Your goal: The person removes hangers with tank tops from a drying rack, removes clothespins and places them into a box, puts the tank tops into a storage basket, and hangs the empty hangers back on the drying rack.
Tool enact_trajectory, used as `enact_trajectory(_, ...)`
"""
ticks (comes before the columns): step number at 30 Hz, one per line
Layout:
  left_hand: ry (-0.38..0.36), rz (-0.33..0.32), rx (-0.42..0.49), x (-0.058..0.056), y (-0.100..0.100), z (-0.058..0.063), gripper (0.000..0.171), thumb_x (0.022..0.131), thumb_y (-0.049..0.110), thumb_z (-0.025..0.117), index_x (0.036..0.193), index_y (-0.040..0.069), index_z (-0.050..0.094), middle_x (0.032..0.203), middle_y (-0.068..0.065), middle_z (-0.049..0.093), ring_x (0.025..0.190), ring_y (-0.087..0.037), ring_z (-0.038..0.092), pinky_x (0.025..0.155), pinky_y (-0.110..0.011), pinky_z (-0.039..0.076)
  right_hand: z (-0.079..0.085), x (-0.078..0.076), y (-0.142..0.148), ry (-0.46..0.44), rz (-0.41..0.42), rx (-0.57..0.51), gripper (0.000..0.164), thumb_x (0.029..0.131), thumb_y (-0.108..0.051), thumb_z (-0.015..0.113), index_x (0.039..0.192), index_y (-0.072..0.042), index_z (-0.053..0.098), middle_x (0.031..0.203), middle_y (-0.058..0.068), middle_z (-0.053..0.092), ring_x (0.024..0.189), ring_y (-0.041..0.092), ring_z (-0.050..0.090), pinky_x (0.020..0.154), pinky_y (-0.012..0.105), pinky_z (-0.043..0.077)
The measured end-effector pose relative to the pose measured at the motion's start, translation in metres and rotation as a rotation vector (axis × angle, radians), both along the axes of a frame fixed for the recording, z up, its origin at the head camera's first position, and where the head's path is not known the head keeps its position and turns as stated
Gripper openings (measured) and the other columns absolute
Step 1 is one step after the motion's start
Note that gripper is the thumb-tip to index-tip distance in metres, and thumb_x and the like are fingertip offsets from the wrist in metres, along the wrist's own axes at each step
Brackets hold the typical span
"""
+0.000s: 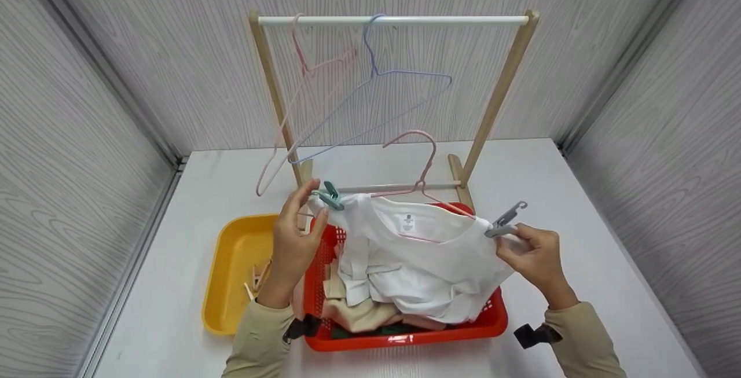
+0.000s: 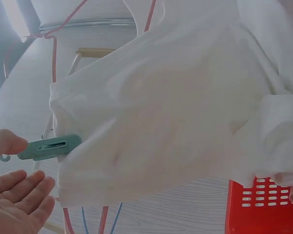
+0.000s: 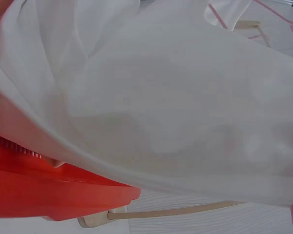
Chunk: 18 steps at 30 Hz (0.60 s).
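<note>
A white shirt (image 1: 428,274) with a neck label is spread on a pink hanger (image 1: 424,184), its body draping over the red basket (image 1: 405,340). A green clothespin (image 1: 330,197) clips the shoulder at the left. My left hand (image 1: 295,242) is beside it; in the left wrist view the thumb touches the clothespin's end and the other fingers are spread below. A grey clothespin (image 1: 505,223) sits on the other shoulder, its handle between the curled fingers of my right hand (image 1: 535,256). In the right wrist view the shirt hides that hand.
A wooden rack with a white rod (image 1: 451,20) stands behind. Another pink hanger (image 1: 298,88) and a blue hanger (image 1: 373,77) hang from it. Left of the basket is a yellow tray (image 1: 215,291) with clothespins. Beige clothes (image 1: 365,315) lie in the basket.
</note>
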<state>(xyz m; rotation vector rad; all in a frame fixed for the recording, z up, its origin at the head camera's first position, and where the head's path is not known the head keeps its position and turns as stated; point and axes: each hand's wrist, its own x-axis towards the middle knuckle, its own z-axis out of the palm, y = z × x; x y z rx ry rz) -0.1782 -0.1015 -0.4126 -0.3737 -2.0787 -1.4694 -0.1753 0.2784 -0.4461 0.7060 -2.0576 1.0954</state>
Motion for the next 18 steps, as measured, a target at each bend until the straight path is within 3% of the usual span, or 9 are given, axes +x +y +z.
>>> enact_trajectory(7,-0.001,-0.046,0.007,-0.0003,-0.0027,-0.0024,0.044,0.089,-0.002,0.063,0.131,-0.006,0.052,0.13,-0.021,0.061,0.118,-0.03,0.058,0.107,-0.01,0.039,-0.0052,-0.0018,-0.0008,0.012,-0.006,0.034,0.024,0.053,0.022,0.07,0.071,0.007,0.066,0.056,0.018,0.062,0.044,0.006,0.038,0.052,0.004,0.043)
enact_trajectory(14,-0.023,-0.059,-0.025,0.0003,-0.0045,-0.0055,0.04,0.09,-0.002,0.062,0.129,-0.006,0.055,0.128,-0.022,0.06,0.117,-0.031,0.058,0.104,-0.041,0.045,-0.0066,-0.0022,-0.003,0.015,0.004,0.043,0.023,0.054,0.021,0.07,0.071,0.006,0.067,0.06,0.019,0.065,0.047,0.005,0.04,0.053,0.003,0.044)
enact_trajectory(18,0.0,-0.058,-0.028,0.0006,-0.0054,-0.0066,0.04,0.087,-0.004,0.064,0.126,-0.008,0.056,0.126,-0.023,0.06,0.114,-0.028,0.06,0.102,-0.039,0.046,-0.0069,-0.0017,-0.0033,0.01,-0.001,0.049,0.023,0.055,0.021,0.07,0.072,0.006,0.067,0.061,0.018,0.066,0.047,0.004,0.041,0.055,0.003,0.045)
